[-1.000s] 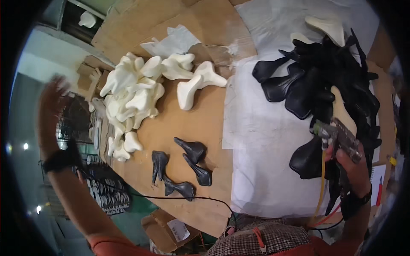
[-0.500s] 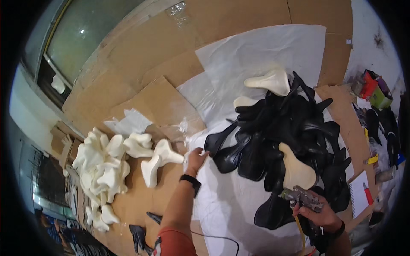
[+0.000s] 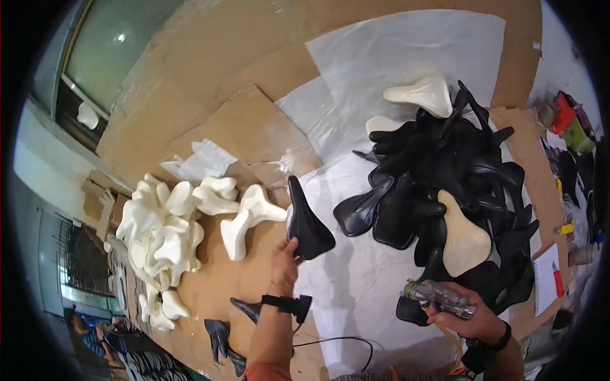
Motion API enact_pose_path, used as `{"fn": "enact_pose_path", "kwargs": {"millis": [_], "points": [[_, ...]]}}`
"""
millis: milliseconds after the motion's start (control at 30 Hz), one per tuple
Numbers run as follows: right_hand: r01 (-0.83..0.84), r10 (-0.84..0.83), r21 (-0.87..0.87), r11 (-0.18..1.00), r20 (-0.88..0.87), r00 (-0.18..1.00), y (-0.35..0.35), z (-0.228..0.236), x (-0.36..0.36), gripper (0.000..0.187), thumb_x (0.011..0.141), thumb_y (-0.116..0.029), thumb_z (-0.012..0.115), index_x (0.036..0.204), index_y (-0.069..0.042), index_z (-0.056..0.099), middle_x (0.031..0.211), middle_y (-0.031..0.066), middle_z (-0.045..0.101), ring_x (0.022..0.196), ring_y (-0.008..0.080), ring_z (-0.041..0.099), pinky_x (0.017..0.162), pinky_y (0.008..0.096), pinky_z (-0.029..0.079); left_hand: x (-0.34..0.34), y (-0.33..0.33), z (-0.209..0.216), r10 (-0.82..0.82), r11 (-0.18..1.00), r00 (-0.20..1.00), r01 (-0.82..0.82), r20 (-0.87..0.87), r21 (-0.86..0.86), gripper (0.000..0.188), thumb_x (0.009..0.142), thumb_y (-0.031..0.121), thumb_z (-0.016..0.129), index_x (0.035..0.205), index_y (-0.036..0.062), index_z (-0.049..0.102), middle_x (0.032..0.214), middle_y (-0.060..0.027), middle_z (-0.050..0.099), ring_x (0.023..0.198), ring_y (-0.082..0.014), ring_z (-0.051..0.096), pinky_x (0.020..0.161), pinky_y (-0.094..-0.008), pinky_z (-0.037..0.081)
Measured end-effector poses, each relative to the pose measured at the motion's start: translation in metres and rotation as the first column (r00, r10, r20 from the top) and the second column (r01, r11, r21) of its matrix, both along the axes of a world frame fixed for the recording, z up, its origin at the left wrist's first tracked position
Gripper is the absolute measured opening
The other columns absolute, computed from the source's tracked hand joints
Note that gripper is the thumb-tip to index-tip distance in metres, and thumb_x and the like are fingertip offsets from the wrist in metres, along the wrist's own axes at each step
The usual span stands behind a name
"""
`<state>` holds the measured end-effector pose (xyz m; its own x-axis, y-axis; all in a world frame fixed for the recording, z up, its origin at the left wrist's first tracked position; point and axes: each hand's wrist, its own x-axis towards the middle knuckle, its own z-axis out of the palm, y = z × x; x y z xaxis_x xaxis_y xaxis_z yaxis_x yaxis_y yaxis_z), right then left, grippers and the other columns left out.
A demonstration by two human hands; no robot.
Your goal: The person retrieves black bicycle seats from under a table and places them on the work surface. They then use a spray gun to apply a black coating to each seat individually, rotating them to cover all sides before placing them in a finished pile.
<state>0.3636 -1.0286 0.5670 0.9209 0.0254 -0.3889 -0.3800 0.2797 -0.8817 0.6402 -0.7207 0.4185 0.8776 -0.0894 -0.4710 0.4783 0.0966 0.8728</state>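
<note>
Black saddle (image 3: 306, 222): gripped at its lower edge by the left hand (image 3: 284, 257), raised over the white sheet's (image 3: 356, 286) left edge. Right hand (image 3: 467, 314) clenched around a spray gun (image 3: 438, 298), near the black pile (image 3: 445, 171). Bare sheet lies between both hands.

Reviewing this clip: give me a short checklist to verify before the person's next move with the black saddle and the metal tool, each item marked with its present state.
1. Left hand has a hold on the black saddle: ok, fingers grip its rear edge.
2. Saddle lifted free of the black saddle pile: ok, it sits apart over the white sheet.
3. Right hand grips the metal tool: ok.
4. Tool nozzle aimed at the saddle: not ok, they are apart.
5. Tool hose free of snags: cannot tell.
6. White foam pieces out of the way: ok, off to the left.
</note>
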Motion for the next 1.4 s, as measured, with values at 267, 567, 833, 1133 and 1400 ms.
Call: {"fn": "enact_pose_path", "kwargs": {"millis": [267, 567, 833, 1133, 1400], "points": [[0.132, -0.121, -0.054, 0.990, 0.176, 0.977, 0.047, 0.040, -0.013, 0.050, 0.082, -0.013, 0.067, 0.123, 0.003, 0.043, 0.086, 0.0019, 0.059, 0.076, 0.0091, 0.058, 0.071, 0.0250, 0.049, -0.125, 0.023, -0.022, 0.065, 0.983, 0.972, -0.101, -0.224, -0.153, 0.013, 0.086, 0.019, 0.061, 0.093, 0.0087, 0.058, 0.086, -0.0016, 0.063, 0.076, -0.0165, 0.060, 0.071, -0.0342, 0.047], [0.045, -0.045, -0.062, 0.997, 0.007, 0.999, 0.028, 0.008, -0.061, 0.049, 0.083, -0.010, 0.065, 0.124, 0.002, 0.042, 0.088, 0.0036, 0.060, 0.083, 0.0107, 0.059, 0.076, 0.0267, 0.049, -0.153, 0.109, -0.031, 0.218, 0.963, 0.965, -0.188, -0.148, 0.191, 0.022, 0.083, 0.017, 0.060, 0.098, 0.0008, 0.057, 0.091, -0.0070, 0.062, 0.080, -0.0165, 0.058, 0.068, -0.0318, 0.047], [0.158, -0.158, 0.007, 0.987, -0.024, 0.987, 0.003, -0.002, -0.040, 0.050, 0.082, -0.009, 0.065, 0.125, 0.000, 0.042, 0.093, 0.0034, 0.060, 0.086, 0.0097, 0.058, 0.077, 0.0251, 0.048, -0.004, -0.011, -0.061, -0.016, 0.968, 1.000, 0.019, -0.012, 0.249, 0.034, 0.082, 0.025, 0.059, 0.106, 0.0013, 0.058, 0.094, -0.0070, 0.059, 0.076, -0.0172, 0.055, 0.065, -0.0302, 0.045], [0.207, -0.208, -0.059, 0.977, -0.029, 0.978, -0.010, 0.006, -0.049, 0.053, 0.080, -0.008, 0.067, 0.126, 0.000, 0.042, 0.094, 0.0020, 0.060, 0.088, 0.0077, 0.055, 0.079, 0.0240, 0.045, 0.013, -0.110, -0.080, 0.066, 0.989, 0.979, -0.039, -0.195, 0.141, 0.029, 0.068, 0.004, 0.065, 0.096, 0.0045, 0.058, 0.082, -0.0064, 0.060, 0.069, -0.0205, 0.058, 0.063, -0.0360, 0.050], [0.091, -0.093, -0.048, 0.995, -0.026, 0.995, 0.007, 0.033, -0.065, 0.056, 0.078, -0.007, 0.068, 0.128, -0.002, 0.042, 0.093, 0.0036, 0.059, 0.089, 0.0091, 0.055, 0.078, 0.0250, 0.045, -0.014, 0.029, 0.061, -0.518, 0.820, 0.848, 0.455, 0.113, 0.347, 0.028, 0.072, -0.004, 0.055, 0.100, -0.0047, 0.060, 0.089, -0.0086, 0.064, 0.073, -0.0152, 0.061, 0.064, -0.0266, 0.048]]}}
